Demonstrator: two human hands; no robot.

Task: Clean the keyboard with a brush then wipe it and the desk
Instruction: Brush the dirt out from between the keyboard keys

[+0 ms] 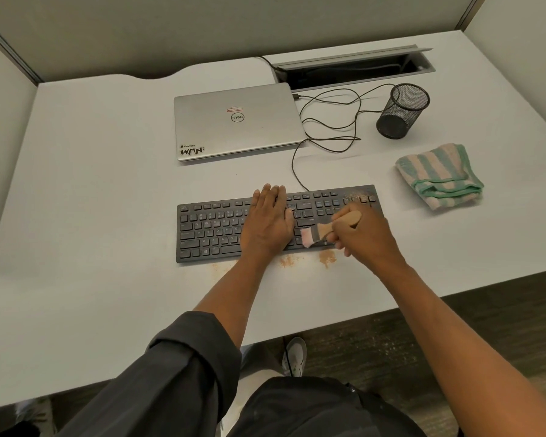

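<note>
Right now your right grip (pixel 356 230) is curling tight around the brush (pixel 328 230), bristles touching the keyboard (pixel 208 228) lying mid-desk (pixel 92 184). Your left grip (pixel 270 220) is pressing flat, fingers spread, on the keys. At two o'clock, the striped cloth (pixel 440 176) is lying well apart.

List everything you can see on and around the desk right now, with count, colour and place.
flat black computer keyboard: one, black, front centre of desk
wooden-handled brush with pale pink bristles: one, over keyboard's right half
tan crumb piles: several, desk in front of keyboard; more on keyboard's top right corner
striped green and cream folded cloth: one, right of keyboard
closed silver laptop: one, behind keyboard
black mesh pen cup: one, back right
thin black cables: right of laptop
white desk: one
left hand: flat on keyboard
right hand: grip around brush handle
</note>
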